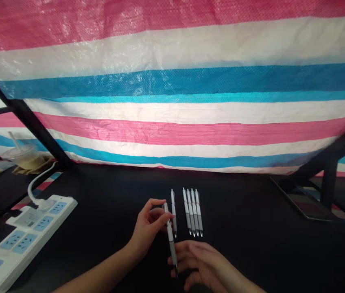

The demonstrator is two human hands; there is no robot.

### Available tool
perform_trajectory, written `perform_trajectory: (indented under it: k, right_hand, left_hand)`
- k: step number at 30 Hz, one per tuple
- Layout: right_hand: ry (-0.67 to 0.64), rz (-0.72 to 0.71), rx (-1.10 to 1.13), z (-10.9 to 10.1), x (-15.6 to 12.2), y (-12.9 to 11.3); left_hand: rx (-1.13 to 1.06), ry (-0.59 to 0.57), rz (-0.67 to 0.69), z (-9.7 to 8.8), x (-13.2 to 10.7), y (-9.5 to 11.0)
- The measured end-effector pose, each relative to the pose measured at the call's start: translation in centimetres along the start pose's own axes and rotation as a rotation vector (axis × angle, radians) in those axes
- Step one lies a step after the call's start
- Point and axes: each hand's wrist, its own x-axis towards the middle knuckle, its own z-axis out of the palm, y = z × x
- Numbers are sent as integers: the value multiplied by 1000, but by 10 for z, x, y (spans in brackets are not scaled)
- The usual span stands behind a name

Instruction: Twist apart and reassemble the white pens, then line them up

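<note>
My left hand [148,228] pinches the upper end of a white pen with a grey grip [170,238], held just above the black table. My right hand [199,262] sits below it with fingers loosely curled, touching the pen's tip end near the thumb. Another single pen [173,211] lies on the table just right of the held one. Further right, several matching pens [192,211] lie side by side in a neat row, tips toward me.
A white power strip [20,238] with a plugged-in white cable lies at the left. A lidded drink cup with a straw [22,156] stands far left. A striped pink, white and blue tarp [172,101] hangs behind. A phone [305,203] lies at right beside black frame bars.
</note>
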Motion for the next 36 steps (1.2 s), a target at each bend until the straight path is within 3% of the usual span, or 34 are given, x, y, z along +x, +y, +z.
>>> perform_trajectory:
  k: [27, 36]
  right_hand:
    - [0, 15, 15, 0, 1, -1]
    - [3, 8, 15, 0, 0, 0]
  left_hand:
    - [-24, -16, 10, -2, 3, 0]
    - [5, 26, 18, -2, 4, 2]
